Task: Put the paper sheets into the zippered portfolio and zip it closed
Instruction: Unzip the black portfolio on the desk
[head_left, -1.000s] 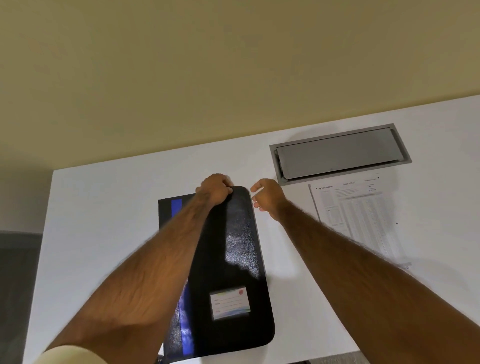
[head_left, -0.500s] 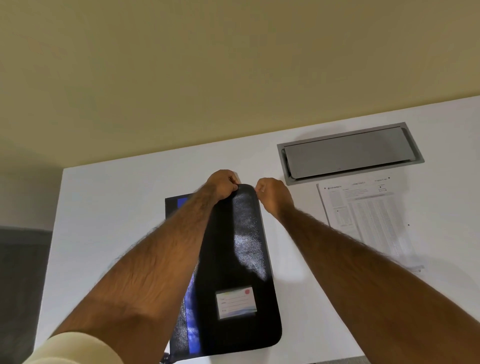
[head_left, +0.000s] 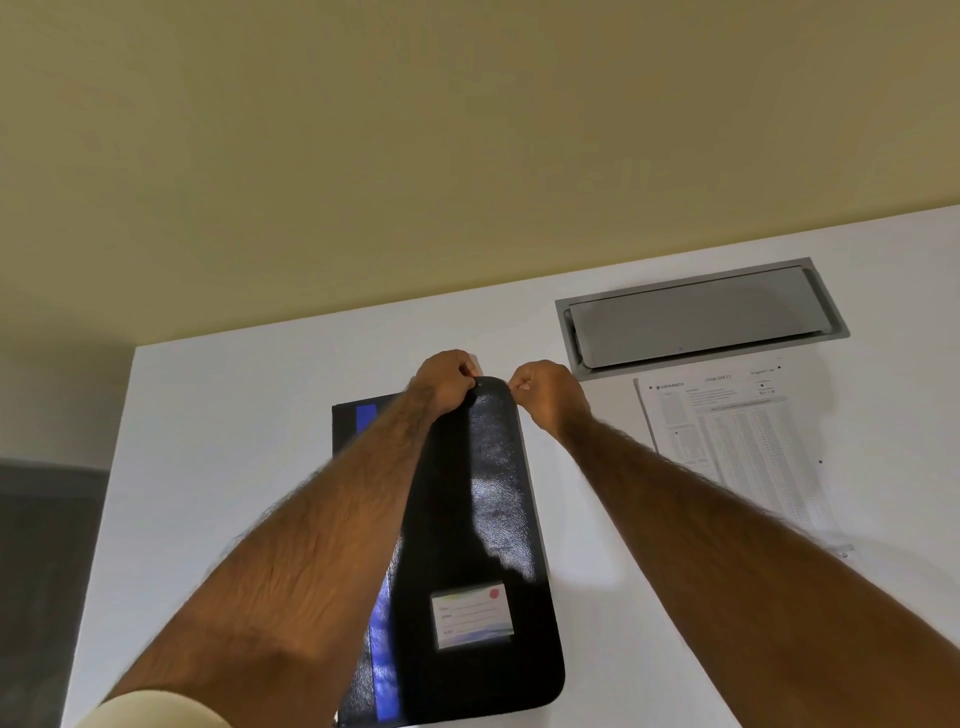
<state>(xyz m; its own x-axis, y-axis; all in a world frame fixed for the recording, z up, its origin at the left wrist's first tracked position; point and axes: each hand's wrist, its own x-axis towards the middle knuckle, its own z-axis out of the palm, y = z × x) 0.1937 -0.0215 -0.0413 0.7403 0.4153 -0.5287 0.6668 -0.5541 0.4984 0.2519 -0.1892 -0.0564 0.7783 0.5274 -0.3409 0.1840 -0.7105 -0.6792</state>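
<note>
A black zippered portfolio with a blue stripe and a small label card lies lengthwise on the white table. My left hand is closed on its far top edge. My right hand is pinched shut at the far right corner of the portfolio, where the zipper runs; the pull itself is too small to make out. Printed paper sheets lie flat on the table to the right, apart from both hands.
A grey recessed cable hatch is set into the table behind the sheets. A beige wall stands behind the table's far edge. The table's left edge drops to a dark floor.
My right hand went from open beside the portfolio's far corner to pinched shut against it. My left hand kept its hold on the far edge. The view shifted slightly.
</note>
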